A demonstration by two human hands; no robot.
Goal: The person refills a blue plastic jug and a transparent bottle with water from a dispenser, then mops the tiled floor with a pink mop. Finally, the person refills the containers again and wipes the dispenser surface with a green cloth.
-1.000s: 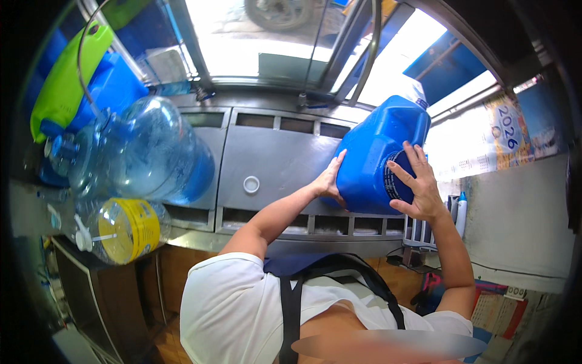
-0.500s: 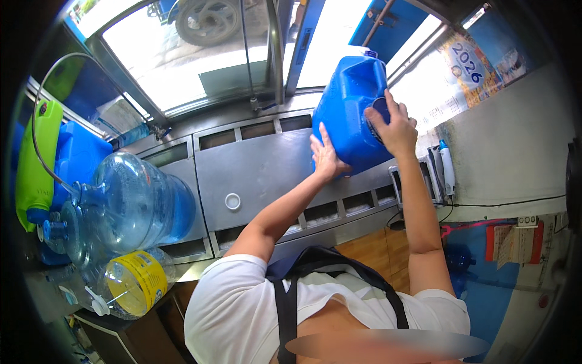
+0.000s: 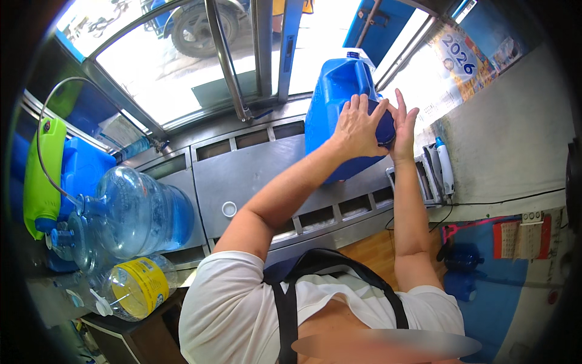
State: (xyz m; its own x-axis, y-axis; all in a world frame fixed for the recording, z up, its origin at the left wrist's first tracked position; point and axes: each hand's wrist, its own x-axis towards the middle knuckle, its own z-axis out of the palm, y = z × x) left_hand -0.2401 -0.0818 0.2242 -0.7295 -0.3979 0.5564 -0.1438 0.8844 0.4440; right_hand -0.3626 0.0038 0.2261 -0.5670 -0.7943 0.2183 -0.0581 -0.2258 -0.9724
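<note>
A blue plastic water container [image 3: 323, 115] stands on the metal counter, with a small spout cap on top and a large dark blue screw cap [image 3: 385, 126] on the side facing right. My left hand [image 3: 359, 128] reaches across the container and curls its fingers and thumb around the large cap. Against the cap's right edge rests my right hand [image 3: 404, 134], its fingers stretched upward and apart. The hands partly cover the cap, so I cannot tell how tightly it sits. A small round white cap [image 3: 228, 209] lies on the counter left of the container.
Clear blue water bottles [image 3: 136, 209], a yellow-labelled jug [image 3: 140, 284] and a green container [image 3: 43, 176] crowd the left side. Slotted openings run along the steel counter [image 3: 254, 173]. A glass door with a metal bar [image 3: 224, 60] is beyond; cables hang at right.
My left hand has moved from the container's lower left side up onto the large cap. My right hand has shifted to the cap's right edge, fingers straightened. The container has turned slightly.
</note>
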